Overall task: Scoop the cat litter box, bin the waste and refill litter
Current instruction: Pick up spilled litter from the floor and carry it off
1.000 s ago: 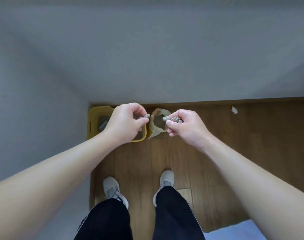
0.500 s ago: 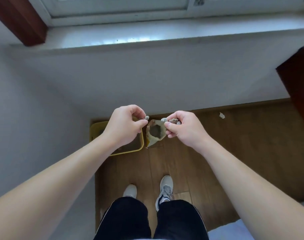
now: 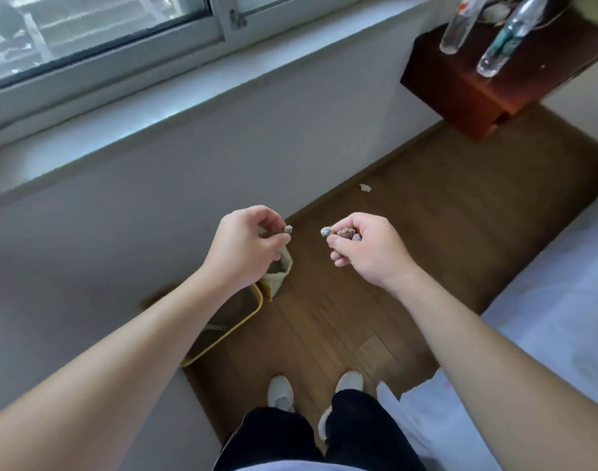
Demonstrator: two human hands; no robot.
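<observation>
My left hand [image 3: 244, 246] pinches one small litter-coated clump [image 3: 287, 229] between thumb and fingers. My right hand [image 3: 369, 249] is closed on several similar clumps [image 3: 341, 232] that stick out past its fingertips. Both hands hang at chest height, apart from each other, above the floor. Below my left forearm sits the yellow litter box [image 3: 238, 321] against the wall, partly hidden by the arm, with a grey tool handle [image 3: 216, 328] inside. A tan paper bag [image 3: 279, 275] stands open at the box's right corner, just under my left hand.
Wooden floor [image 3: 409, 266] runs right, with a small white scrap [image 3: 364, 188] near the wall. A windowsill [image 3: 188, 93] runs overhead. A dark red cabinet [image 3: 488, 79] with glass bottles [image 3: 505, 39] stands at upper right. A white bed edge [image 3: 545, 328] lies right. My shoes [image 3: 280, 392] stand below.
The view has swung up and to the right, bringing the window and cabinet into sight. My hands have drifted apart, and the right hand is no longer over the bag.
</observation>
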